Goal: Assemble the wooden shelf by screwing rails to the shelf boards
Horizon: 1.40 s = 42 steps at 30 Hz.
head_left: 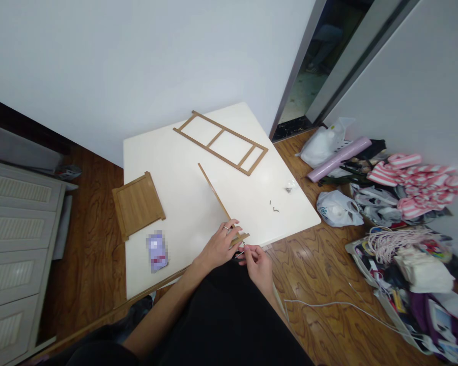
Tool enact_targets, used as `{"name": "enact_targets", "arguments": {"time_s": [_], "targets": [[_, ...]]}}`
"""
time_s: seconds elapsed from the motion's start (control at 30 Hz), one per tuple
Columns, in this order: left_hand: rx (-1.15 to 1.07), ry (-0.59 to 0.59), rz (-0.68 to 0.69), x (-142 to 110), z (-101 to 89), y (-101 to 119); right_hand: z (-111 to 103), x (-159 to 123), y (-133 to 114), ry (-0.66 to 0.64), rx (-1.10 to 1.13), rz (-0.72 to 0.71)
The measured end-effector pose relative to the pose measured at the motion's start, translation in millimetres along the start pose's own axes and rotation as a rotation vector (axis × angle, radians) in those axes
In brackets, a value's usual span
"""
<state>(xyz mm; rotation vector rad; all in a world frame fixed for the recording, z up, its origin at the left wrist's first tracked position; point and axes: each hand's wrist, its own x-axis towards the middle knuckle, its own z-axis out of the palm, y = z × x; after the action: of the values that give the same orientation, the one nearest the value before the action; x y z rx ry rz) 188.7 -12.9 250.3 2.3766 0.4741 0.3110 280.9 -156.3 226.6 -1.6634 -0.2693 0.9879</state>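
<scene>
No word, brand or number is legible here. The purple item (158, 254) on the bench (175, 170) is pixelated, leaving only a reddish band near its lower end and nothing readable. The white plastic bag (338, 209) on the wooden floor (301, 269) bears small dark bluish marks on its left side, too small to make out.

1. Your bare left forearm (168, 308) reaches diagonally up from the lower left, the wrist nearly straight.
2. Your left hand (218, 247) is turned back-up, its fingers bent in a grip.
3. Your right hand (260, 265) sits just beside it, thumb and index finger drawn together in a pinch.
4. Your right forearm (270, 292) is mostly hidden below the wrist.
</scene>
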Motion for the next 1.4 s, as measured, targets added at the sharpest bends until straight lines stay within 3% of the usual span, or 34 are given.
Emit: {"name": "enact_targets", "arguments": {"time_s": [0.37, 0.67, 0.9, 1.1, 1.4], "targets": [[0.004, -0.006, 0.001, -0.2, 1.0, -2.3, -0.9, -4.5, -11.6, 0.013, -0.129, -0.069], [-0.009, -0.016, -0.004, 0.3, -0.2, -0.9, -4.2, -2.5, -5.9, 0.063, -0.461, -0.245], [-0.009, -0.010, 0.006, 0.3, -0.4, -1.4, -0.6, -5.2, -12.2, 0.023, -0.348, -0.179], [-0.019, -0.005, -0.006, -0.6, 0.7, -2.0, 1.1, -4.6, -22.8, -0.004, -0.189, -0.020], [-0.026, 0.004, 0.007, -1.2, 1.4, -4.5, 5.1, 3.8, -13.4, -0.066, 0.162, 0.069]]}}
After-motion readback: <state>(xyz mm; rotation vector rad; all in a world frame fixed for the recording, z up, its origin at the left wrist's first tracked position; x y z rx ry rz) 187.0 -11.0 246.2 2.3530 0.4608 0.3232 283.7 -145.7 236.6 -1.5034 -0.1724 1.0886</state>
